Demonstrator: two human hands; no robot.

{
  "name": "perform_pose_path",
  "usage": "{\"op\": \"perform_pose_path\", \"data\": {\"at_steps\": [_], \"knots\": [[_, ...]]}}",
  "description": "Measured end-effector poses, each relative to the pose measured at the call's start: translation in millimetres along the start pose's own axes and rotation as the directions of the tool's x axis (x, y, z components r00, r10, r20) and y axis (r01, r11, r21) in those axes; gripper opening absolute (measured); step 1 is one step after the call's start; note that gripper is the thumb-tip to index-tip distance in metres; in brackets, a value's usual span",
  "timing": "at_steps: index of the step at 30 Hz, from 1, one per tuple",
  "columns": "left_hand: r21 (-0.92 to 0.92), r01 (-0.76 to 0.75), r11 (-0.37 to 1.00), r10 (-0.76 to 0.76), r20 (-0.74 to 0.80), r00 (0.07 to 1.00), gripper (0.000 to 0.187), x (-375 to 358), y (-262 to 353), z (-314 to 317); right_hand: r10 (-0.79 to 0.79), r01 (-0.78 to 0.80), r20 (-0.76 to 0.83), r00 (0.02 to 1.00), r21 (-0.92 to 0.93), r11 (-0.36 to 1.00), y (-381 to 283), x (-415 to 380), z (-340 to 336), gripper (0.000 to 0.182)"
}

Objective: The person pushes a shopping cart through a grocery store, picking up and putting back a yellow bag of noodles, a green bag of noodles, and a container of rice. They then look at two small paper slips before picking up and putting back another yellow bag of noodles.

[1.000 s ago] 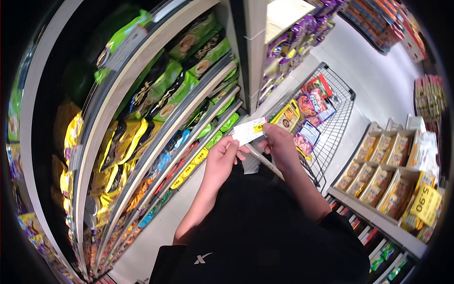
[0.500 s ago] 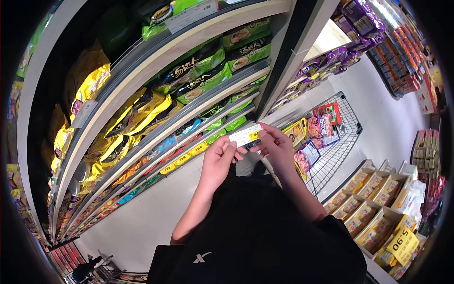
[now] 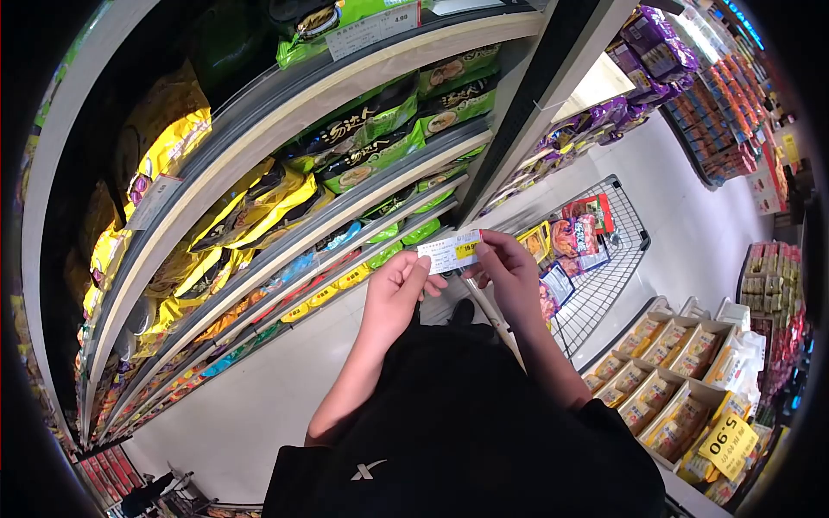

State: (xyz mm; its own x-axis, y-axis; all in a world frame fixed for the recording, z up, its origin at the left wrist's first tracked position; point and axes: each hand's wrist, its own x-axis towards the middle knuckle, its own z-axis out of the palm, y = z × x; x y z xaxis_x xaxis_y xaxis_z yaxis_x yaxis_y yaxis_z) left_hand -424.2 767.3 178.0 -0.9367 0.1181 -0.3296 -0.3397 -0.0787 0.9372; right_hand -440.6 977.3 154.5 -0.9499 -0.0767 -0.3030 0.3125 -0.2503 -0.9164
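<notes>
Between my two hands is a white price tag with a yellow patch and small print, its face turned up toward me. My left hand pinches its left end between thumb and fingers. At the right end, my right hand grips the tag by its edge, with the thumb near the yellow patch. Beyond the right hand stands a wire shopping cart with several colourful food packs inside.
Shelves on the left hold green noodle packs and yellow-black bags. A shelf price label hangs at the top. At lower right, a box display carries a yellow price sign. Purple packs fill a rack at upper right.
The tag is turned more squarely to me, so more of its print and yellow patch shows. Both hands keep their hold. The view has shifted slightly.
</notes>
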Motion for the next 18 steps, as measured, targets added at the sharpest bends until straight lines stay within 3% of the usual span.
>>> {"op": "perform_pose_path", "data": {"at_steps": [5,7,13,18], "knots": [[0.033,-0.009,0.999,0.007,0.041,0.999,0.031,4.3,-2.0,-2.4,-0.022,0.022,0.004,1.0,-0.01,1.0,-8.1,3.2,0.1,0.036],[0.026,0.047,0.999,-0.048,0.029,0.998,0.035,2.7,2.9,-0.2,-0.034,0.035,-0.087,0.996,0.012,0.999,-8.7,2.0,1.8,0.033],[0.009,0.016,1.0,-0.017,0.054,0.998,0.036,2.6,1.6,-1.6,0.016,0.011,-0.19,0.982,0.14,0.99,-2.0,3.9,2.5,0.024],[0.005,-0.001,1.0,0.001,0.066,0.998,0.032,1.7,-2.4,-3.3,0.05,-0.019,-0.161,0.986,0.185,0.982,-4.0,2.0,2.8,0.025]]}}
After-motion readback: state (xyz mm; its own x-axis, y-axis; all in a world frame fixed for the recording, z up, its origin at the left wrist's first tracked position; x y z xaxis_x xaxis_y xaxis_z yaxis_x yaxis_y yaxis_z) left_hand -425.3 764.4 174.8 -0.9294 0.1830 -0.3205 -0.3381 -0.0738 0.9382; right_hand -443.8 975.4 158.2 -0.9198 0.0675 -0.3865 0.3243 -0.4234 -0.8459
